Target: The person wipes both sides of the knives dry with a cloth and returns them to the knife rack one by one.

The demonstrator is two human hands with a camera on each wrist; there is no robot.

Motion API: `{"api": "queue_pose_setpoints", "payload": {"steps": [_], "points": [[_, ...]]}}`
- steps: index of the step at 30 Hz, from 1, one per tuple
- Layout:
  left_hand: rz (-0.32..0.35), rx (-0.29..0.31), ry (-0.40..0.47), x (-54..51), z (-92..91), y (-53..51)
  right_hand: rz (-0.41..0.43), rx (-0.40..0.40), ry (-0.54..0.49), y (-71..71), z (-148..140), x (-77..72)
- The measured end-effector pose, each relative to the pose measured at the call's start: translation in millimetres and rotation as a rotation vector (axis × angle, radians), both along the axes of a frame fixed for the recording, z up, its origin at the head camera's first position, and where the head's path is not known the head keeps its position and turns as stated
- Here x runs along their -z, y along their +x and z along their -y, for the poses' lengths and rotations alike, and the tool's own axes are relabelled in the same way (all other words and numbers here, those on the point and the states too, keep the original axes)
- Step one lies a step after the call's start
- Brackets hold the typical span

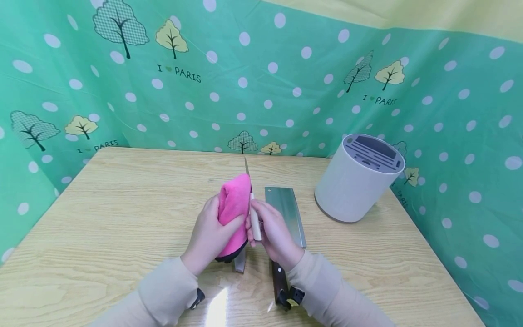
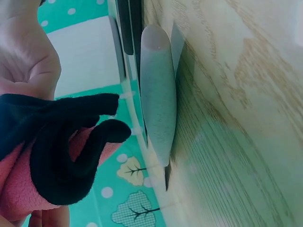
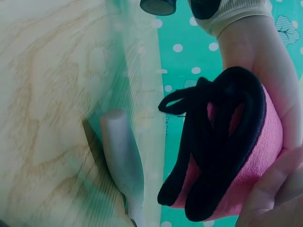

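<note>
Gripping a folded pink cloth (image 1: 236,200) in the left hand (image 1: 210,227), thumb across it, up over the middle of the table (image 1: 143,195)! Pinching the pale handle of a slim knife (image 1: 255,222) in the right hand (image 1: 273,225), close alongside, with the blade pointing up and towards the far edge. Showing just the tip above the cloth, and running down the cloth's right side, partly hidden; probably pressed against it, but hard to tell whether wrapped. Wiping, by the look of it, and apparently mid-stroke. Down below the cloth, lying flat on the wood: a light-handled knife (image 2: 158,99), handle end towards the near edge. Resting a little to the right, partly covered by the right wrist: a cleaver (image 1: 283,209), broad blade towards the far edge, dark handle towards the near one. Moving out to the far right corner: a pale round knife block (image 1: 347,188), upright, slots facing up, without a single handle poking out. Past the far edge, hanging in folds: a green dotted curtain (image 1: 261,118). Counting progress, then: one knife up at the cloth, seemingly unfinished; two more lying loose, outside the block. Already wiped or left to do, those two? Impossible to judge from here.
</note>
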State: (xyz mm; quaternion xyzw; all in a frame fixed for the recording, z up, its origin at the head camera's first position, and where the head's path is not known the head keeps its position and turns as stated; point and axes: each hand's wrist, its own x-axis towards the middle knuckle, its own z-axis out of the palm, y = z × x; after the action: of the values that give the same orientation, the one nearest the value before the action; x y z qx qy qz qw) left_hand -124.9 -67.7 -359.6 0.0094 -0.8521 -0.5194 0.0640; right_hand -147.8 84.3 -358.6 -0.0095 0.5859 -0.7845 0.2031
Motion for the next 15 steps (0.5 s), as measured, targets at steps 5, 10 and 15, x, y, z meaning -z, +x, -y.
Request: {"api": "queue_pose_setpoints", "payload": {"steps": [5,10,15], "points": [[-0.001,0.006,0.0,-0.4,-0.1,0.7,-0.013,0.02,0.039,0.6,0.0,-1.1],[0.003,0.008,-0.005,-1.2,-0.4,1.5,-0.054,0.075,0.123,-0.8,0.3,0.0],[-0.003,0.013,-0.001,-3.2,-1.0,3.7,-0.065,0.071,0.13,-0.7,-0.3,-0.2]]}}
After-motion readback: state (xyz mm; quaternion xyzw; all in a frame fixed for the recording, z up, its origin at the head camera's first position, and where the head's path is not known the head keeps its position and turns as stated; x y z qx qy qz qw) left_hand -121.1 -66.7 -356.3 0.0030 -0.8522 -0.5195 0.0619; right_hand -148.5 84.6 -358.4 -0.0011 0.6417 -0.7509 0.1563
